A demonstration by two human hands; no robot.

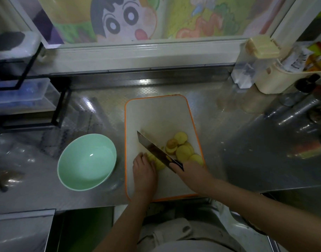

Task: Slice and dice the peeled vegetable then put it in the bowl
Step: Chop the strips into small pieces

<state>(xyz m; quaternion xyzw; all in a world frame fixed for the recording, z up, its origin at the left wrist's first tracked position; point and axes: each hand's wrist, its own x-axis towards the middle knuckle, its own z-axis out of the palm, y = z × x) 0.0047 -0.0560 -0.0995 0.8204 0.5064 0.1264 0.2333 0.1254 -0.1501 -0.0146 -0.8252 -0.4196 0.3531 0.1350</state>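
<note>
The uncut remainder of the peeled potato (157,162) lies on the near half of the cutting board (156,113), mostly hidden under the fingertips of the left hand (144,171). That hand's fingers curl down over the piece and hold it against the board. Just right of those fingers, the blade of the cleaver (153,149) stands against the potato's cut face and runs diagonally away to the left. The right hand (190,174) is closed round the cleaver's dark handle, its forefinger lying along the top of the blade.

Beyond the blade, on the right side of the board, round yellow slices (182,149) lie overlapping in a loose pile; one has a brownish patch. The nearest slice touches the right hand.

The board is white with an orange rim and sits on a steel counter (238,142). Left of it, close but apart, stands a pale green bowl (86,166).

At the back right stand a clear container with a cream lid (261,46) and a cream tub (276,80) holding printed packets, the print too blurred to read. A cartoon picture (119,19) covers the window behind.
</note>
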